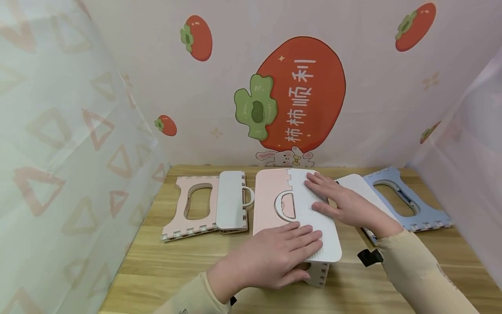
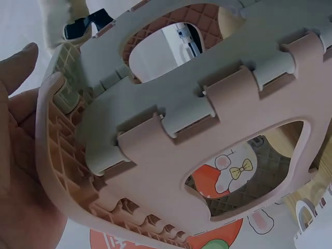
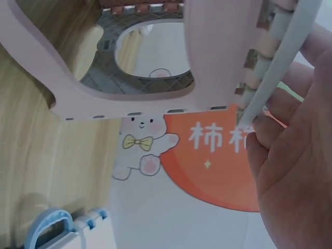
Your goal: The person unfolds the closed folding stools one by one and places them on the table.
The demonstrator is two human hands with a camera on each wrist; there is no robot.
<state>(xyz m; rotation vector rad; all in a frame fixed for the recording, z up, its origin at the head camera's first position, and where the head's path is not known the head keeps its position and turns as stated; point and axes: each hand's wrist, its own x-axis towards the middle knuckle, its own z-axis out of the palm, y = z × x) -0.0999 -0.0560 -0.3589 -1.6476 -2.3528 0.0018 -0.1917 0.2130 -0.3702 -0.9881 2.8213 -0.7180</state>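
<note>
A pink and white folding stool (image 1: 270,187) stands unfolded in the middle of the wooden table, with a white loop handle (image 1: 279,205) at the centre of its seat. My left hand (image 1: 270,255) lies across the near end of the seat, its fingers extended over the white half. Farther back, my right hand (image 1: 341,198) rests with spread fingers on the right edge of that white half. Both wrist views look under the seat, where the hinged legs (image 2: 171,192) with oval cutouts are spread apart. Neither hand curls round the stool.
To the left lies a folded pink and white stool (image 1: 231,200), its handle towards the middle one. A folded blue and white stool (image 1: 421,196) lies at the right, partly behind my right forearm. Printed cloth walls (image 1: 364,104) enclose the table (image 1: 153,261) at the back and sides.
</note>
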